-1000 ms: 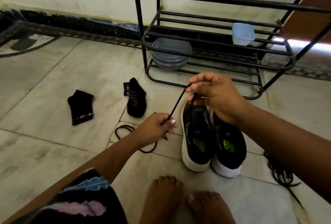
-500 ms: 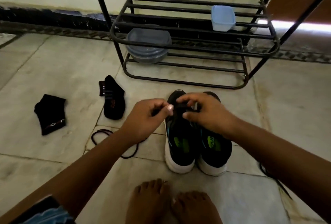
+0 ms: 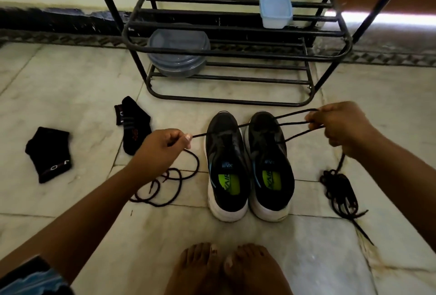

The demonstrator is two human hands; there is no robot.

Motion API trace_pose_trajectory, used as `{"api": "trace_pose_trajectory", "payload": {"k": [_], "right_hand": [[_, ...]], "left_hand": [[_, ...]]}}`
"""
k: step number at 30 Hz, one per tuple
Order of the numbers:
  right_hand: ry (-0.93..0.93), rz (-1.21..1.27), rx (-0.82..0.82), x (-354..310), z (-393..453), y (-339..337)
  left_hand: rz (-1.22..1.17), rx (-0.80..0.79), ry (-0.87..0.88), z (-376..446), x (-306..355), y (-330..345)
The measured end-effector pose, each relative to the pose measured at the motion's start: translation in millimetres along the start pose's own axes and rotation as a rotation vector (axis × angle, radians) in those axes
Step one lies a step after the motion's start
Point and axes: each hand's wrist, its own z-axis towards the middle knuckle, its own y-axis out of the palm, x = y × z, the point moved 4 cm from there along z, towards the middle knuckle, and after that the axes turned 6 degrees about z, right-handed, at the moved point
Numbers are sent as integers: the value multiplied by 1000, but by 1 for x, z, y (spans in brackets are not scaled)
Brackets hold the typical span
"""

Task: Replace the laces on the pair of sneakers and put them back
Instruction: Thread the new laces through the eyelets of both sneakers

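Left hand (image 3: 162, 150) pinches one end of a thin black shoelace (image 3: 254, 123) between thumb and forefinger, other fingers curled under; right hand (image 3: 339, 127) grips the other part of the same lace in a closed fist, with more than one strand running out of it. The lace is stretched taut between the two hands and passes over the toes of the pair of black mesh sneakers with white soles and neon-green insoles (image 3: 250, 167), which stand side by side on the floor between the hands, toes pointing away from the person; cannot tell which eyelets it is threaded through, though it seems to meet the upper of the shoe nearer the right hand. Below and just inside the left hand a loose dark lace lies in loops on the pale marble-tile floor (image 3: 70, 87), its coils (image 3: 165, 183) near the left shoe's sole. Below the right hand a bunched tangle of black lace (image 3: 339, 193) lies on the floor, a strand rising from it toward that hand. Beyond the left hand, away from the shoes, two black ankle socks: one (image 3: 133, 124) close to the hand, one (image 3: 49, 153) further out. Past both hands stands a black metal tube shoe rack (image 3: 236, 56), holding a round grey lidded plastic container (image 3: 179, 51) on its lower bars and a small square pale-blue plastic tub (image 3: 275, 10) higher up. The person's bare feet (image 3: 226, 268) show at the bottom edge, behind the sneakers' heels.
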Motion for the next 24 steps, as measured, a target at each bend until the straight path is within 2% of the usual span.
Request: {"api": "trace_pose_trajectory", "payload": {"k": [1, 2, 4, 8, 10, 12, 17, 20, 22, 24], "right_hand": [[-41, -152, 103, -3, 2, -8], [-97, -408, 125, -4, 2, -9], [-261, -702, 20, -13, -10, 14], [-428, -565, -555, -33, -64, 92], [-449, -509, -676, -35, -76, 112], [-383, -472, -628, -33, -69, 105], [-95, -298, -287, -18, -34, 51], [-7, -177, -211, -9, -28, 41], [30, 99, -211, -12, -35, 48], [143, 586, -254, -19, -48, 63]], "left_hand": [[41, 19, 0, -1, 0, -3], [73, 30, 8, -3, 2, -6], [95, 6, 67, -7, 11, -5], [-47, -203, 257, -18, 49, 16], [-135, -259, 261, -21, 58, 23], [-161, -257, 237, -21, 53, 24], [-32, -138, 130, -22, 12, 9], [-107, -103, -15, -20, -2, 10], [-347, -116, -173, -19, -2, 15], [-667, -193, -341, -22, 8, 25]]}}
